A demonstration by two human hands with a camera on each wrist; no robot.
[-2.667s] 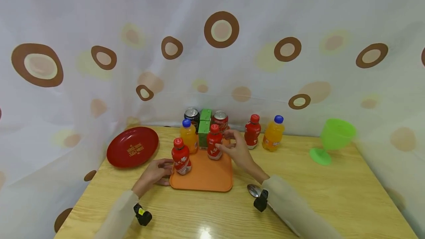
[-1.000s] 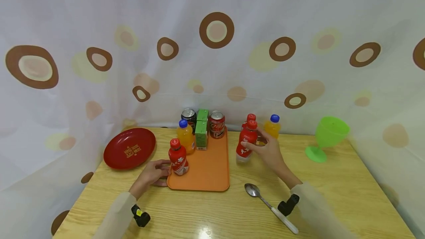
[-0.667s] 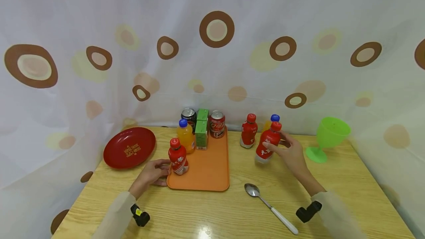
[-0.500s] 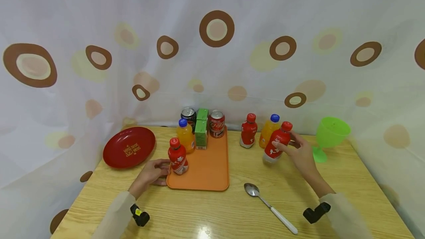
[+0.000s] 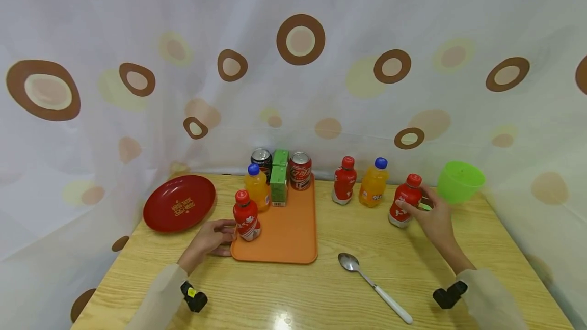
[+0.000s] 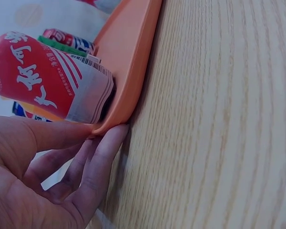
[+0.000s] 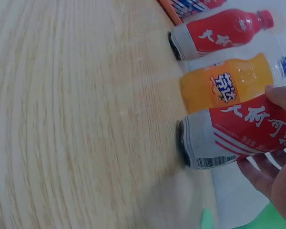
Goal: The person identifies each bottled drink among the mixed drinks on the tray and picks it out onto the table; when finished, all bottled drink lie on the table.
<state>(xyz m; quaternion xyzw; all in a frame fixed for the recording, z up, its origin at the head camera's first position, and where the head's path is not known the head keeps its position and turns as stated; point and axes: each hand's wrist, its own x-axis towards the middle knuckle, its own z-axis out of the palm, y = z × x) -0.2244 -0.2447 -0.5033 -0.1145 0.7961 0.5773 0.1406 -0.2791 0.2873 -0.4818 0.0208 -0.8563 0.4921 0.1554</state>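
The right hand [image 5: 435, 220] is curled round a red-capped Tianfu Cola bottle [image 5: 405, 200], between the orange Fanta bottle [image 5: 373, 187] and the green goblet [image 5: 460, 182], and the left hand [image 5: 208, 243] pinches the orange tray [image 5: 293, 238] at its edge. A backward or rightward drift of the right hand could knock the goblet over. The bottle's long axis is near upright, cap uppermost; whether its base touches the table [image 5: 316, 297] is hard to tell.

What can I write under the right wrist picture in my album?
Right hand grips a red bottle, with an orange bottle beyond it, at a wooden table.
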